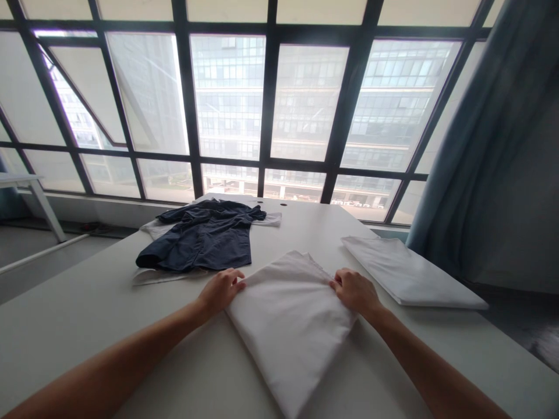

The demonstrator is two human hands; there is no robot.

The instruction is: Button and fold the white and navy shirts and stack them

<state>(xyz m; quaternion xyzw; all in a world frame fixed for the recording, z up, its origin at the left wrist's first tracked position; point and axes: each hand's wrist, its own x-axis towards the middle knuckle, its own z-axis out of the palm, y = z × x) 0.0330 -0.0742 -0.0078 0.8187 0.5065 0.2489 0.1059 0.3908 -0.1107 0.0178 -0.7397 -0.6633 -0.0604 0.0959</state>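
In front of me a folded white cloth (292,320) lies on the white table (305,227), one corner pointing toward me. It has several layers, with uneven edges at the far right side. My left hand (222,288) pinches its left edge between thumb and fingers. On the opposite side my right hand (354,291) grips the right edge, fingers curled and thumb tucked against the fabric. The cloth's near corner reaches the bottom of the view.
A dark navy shirt (207,235) is spread over white fabric (271,219) at the table's far left. Another folded white cloth (410,273) lies at the right edge. Beyond stand large windows (227,99) and a blue-grey curtain (476,145). Another table (43,203) is at far left.
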